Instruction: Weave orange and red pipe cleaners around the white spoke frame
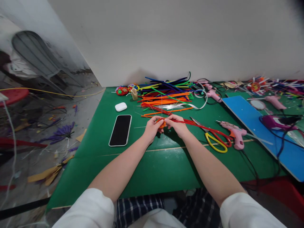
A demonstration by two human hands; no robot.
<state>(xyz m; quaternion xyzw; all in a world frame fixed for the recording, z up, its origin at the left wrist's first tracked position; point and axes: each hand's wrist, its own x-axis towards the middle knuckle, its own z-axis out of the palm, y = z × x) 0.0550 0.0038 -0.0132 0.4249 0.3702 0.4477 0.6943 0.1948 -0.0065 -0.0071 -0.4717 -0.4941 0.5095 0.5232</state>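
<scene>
Over the green table, my left hand (152, 129) is closed on one side of a small round orange pipe-cleaner piece (162, 123). Thin wires fan outward from this piece. From the other side, my right hand (177, 126) pinches it, fingers closed. Red pipe cleaners (201, 125) run from my right hand toward the scissors (217, 141), which have one yellow and one red handle. My fingers cover part of the orange piece. Beyond my hands lie orange pipe cleaners (166, 99) and a bundle of silvery wires (163, 107).
A phone (120, 130) and a white earbud case (121, 107) lie left of my hands. To the right are a pink glue gun (235, 133) with a trailing cord, a blue board (258, 126) and a purple tool (275, 123). A pale wall (166, 41) rises behind the table.
</scene>
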